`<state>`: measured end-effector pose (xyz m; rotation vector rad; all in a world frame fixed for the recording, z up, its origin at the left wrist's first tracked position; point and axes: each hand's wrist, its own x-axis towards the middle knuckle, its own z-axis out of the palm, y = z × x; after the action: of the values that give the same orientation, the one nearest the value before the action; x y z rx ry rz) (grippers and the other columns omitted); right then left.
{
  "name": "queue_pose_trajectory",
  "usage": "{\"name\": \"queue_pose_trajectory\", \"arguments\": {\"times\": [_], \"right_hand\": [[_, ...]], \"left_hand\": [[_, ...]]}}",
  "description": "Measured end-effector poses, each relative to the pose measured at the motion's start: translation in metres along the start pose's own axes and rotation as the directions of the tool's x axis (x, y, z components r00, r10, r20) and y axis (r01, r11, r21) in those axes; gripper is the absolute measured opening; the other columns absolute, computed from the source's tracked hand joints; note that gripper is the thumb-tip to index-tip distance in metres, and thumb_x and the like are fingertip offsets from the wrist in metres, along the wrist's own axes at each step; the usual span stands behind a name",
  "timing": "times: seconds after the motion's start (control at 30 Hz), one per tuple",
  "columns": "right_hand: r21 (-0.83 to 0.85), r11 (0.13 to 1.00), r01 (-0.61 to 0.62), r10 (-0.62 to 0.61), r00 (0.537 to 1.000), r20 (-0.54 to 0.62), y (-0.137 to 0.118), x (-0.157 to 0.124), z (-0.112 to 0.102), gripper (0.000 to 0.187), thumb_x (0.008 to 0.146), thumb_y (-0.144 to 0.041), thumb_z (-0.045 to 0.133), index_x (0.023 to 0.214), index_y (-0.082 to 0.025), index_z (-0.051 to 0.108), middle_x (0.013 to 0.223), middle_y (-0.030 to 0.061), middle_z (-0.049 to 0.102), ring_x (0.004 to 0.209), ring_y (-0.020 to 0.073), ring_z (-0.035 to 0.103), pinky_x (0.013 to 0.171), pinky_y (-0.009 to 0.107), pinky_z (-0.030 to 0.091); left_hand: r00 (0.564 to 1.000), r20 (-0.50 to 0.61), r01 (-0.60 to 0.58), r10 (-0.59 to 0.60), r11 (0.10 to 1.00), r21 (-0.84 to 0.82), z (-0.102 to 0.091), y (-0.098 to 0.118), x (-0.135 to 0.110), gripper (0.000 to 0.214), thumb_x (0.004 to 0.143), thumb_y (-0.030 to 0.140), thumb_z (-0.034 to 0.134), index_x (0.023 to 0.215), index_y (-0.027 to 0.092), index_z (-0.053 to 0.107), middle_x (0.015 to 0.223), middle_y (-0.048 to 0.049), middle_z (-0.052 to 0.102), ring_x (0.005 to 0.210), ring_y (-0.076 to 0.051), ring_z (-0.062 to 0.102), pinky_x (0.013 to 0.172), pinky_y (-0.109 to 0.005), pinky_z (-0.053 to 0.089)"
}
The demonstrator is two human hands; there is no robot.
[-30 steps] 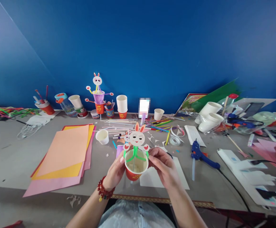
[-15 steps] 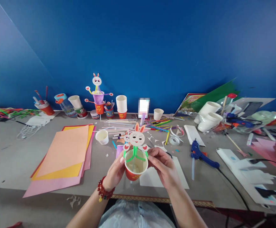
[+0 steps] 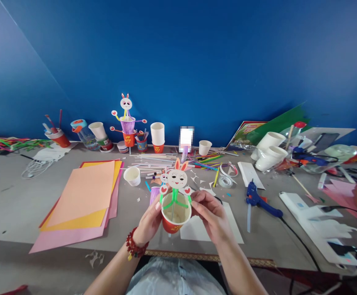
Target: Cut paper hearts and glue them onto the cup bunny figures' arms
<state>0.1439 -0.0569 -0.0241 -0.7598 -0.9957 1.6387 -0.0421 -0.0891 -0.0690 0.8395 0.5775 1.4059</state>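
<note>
Close to the table's front edge, both hands hold a red and white paper cup [image 3: 172, 226] with a rabbit figure in it. The rabbit's white paper head [image 3: 177, 179] has orange ears and a drawn face. Its bent green arms [image 3: 175, 200] carry round paper paws with red hearts. My left hand [image 3: 149, 219] closes on the cup's left side, by one arm. My right hand [image 3: 210, 217] has fingers pinched at the right rim, beside the other arm; the exact contact is hidden. Behind the cup, a smaller rabbit figure with a purple cup [image 3: 154, 195] is partly covered.
Coloured paper sheets [image 3: 82, 192] lie left; a white sheet [image 3: 232, 223] lies under my right hand. A blue glue gun [image 3: 260, 200] and a power strip [image 3: 316, 229] with cables are right. A purple-cup rabbit [image 3: 127, 125], paper cups [image 3: 158, 135] and loose sticks line the back.
The view has shifted very slightly. Both hands and the rabbit cup stay in nearly the same place, with the same hold.
</note>
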Motion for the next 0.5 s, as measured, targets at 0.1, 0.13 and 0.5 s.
{"name": "queue_pose_trajectory", "arguments": {"times": [0.1,0.13,0.5], "right_hand": [[-0.005,1.000,0.000,0.000,1.000,0.006,0.001,0.000,-0.001,0.018,0.077,-0.031,0.082,0.074,-0.020,0.067,0.085,0.0003,0.063,0.064,0.0118,0.063,0.056,0.023,0.054],[-0.005,1.000,0.000,0.000,1.000,0.009,0.001,0.000,-0.001,0.018,0.078,-0.030,0.082,0.074,-0.020,0.067,0.084,0.0002,0.063,0.064,0.0117,0.063,0.056,0.023,0.054],[-0.022,0.998,-0.064,0.064,0.998,-0.002,0.010,0.006,-0.006,0.022,0.077,-0.034,0.082,0.074,-0.019,0.066,0.077,-0.0013,0.062,0.063,0.0108,0.062,0.056,0.021,0.054]], "left_hand": [[1.000,0.002,0.003,-0.003,1.000,-0.011,0.001,0.000,0.001,0.046,0.095,0.045,0.054,0.135,0.025,0.061,0.146,-0.0069,0.057,0.143,-0.033,0.040,0.120,-0.045,0.031],[1.000,-0.004,0.005,-0.005,1.000,-0.014,0.002,0.000,0.001,0.046,0.094,0.045,0.055,0.134,0.025,0.062,0.145,-0.0069,0.057,0.143,-0.034,0.041,0.120,-0.045,0.031],[0.993,-0.105,0.046,-0.053,0.996,-0.072,0.006,-0.002,0.004,0.047,0.090,0.045,0.062,0.130,0.022,0.065,0.142,-0.0087,0.060,0.144,-0.036,0.038,0.122,-0.050,0.023]]}}
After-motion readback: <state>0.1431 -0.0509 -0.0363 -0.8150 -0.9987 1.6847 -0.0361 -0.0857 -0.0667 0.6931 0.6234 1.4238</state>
